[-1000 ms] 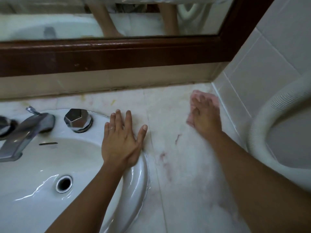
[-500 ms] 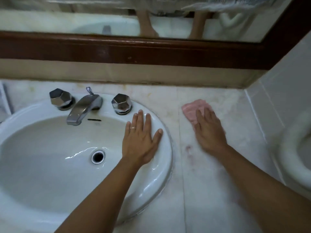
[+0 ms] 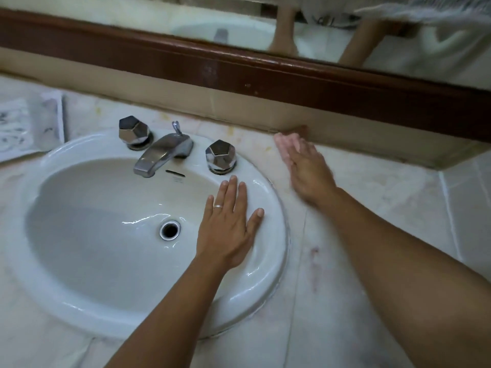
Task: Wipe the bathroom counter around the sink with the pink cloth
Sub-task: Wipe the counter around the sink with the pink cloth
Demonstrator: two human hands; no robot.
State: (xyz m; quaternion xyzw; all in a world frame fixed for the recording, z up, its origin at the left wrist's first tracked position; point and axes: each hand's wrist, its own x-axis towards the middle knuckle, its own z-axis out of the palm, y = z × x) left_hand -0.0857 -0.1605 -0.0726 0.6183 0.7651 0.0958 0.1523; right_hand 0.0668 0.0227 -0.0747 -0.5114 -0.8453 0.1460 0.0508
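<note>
The pink cloth (image 3: 285, 143) lies on the pale marble counter (image 3: 372, 197) behind the sink's right side, close to the back wall strip. My right hand (image 3: 308, 172) presses flat on it, fingers spread, and is blurred; most of the cloth is hidden under the palm. My left hand (image 3: 229, 224) rests flat and spread on the right rim of the white oval sink (image 3: 268, 282), holding nothing, with a ring on one finger.
A chrome faucet (image 3: 162, 154) and two faceted knobs (image 3: 134, 131) (image 3: 220, 156) stand at the sink's back. A clear plastic packet (image 3: 29, 123) lies at the far left. A dark wooden mirror frame (image 3: 239, 75) runs along the back. Tiled wall (image 3: 467, 216) bounds the right side.
My right hand has slid the pink cloth leftward and back, from the right corner to just behind the sink. The left hand has stayed on the rim while the view swung left.
</note>
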